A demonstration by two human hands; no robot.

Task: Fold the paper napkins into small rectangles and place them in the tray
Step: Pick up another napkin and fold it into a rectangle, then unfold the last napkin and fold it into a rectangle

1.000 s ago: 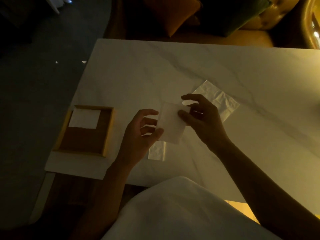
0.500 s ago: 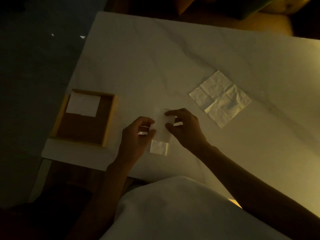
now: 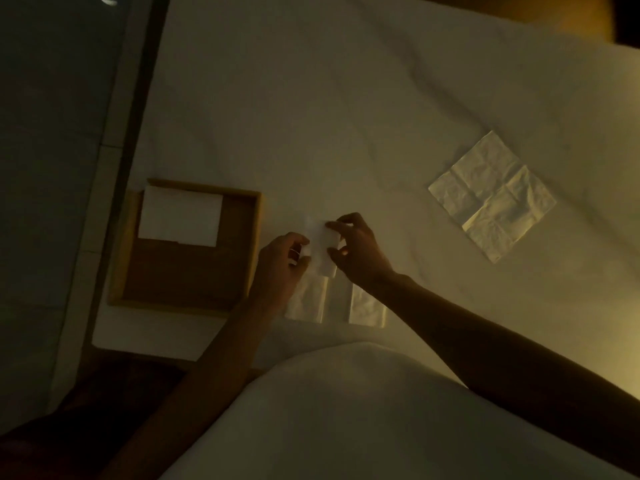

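A small folded white napkin (image 3: 321, 247) is pinched between my left hand (image 3: 282, 263) on its left edge and my right hand (image 3: 356, 252) on its right edge, low over the white table (image 3: 346, 116). A wooden tray (image 3: 188, 271) sits just left of my hands, with one folded white napkin (image 3: 180, 216) lying in its far left corner. An unfolded, creased napkin (image 3: 491, 195) lies flat on the table to the right. Below my hands, pale patches (image 3: 308, 299) show on the table; whether they are napkins or reflections I cannot tell.
The table's left edge (image 3: 138, 133) runs beside a dark floor. The tray stands near the table's front left corner. My white-clothed torso (image 3: 346, 410) fills the bottom of the view. Yellowish furniture (image 3: 571, 15) shows dimly past the far edge.
My hands have lowered the napkin toward the table and drawn it nearer, toward the tray. It looks smaller and narrower than a second ago. The camera has tilted down and closer.
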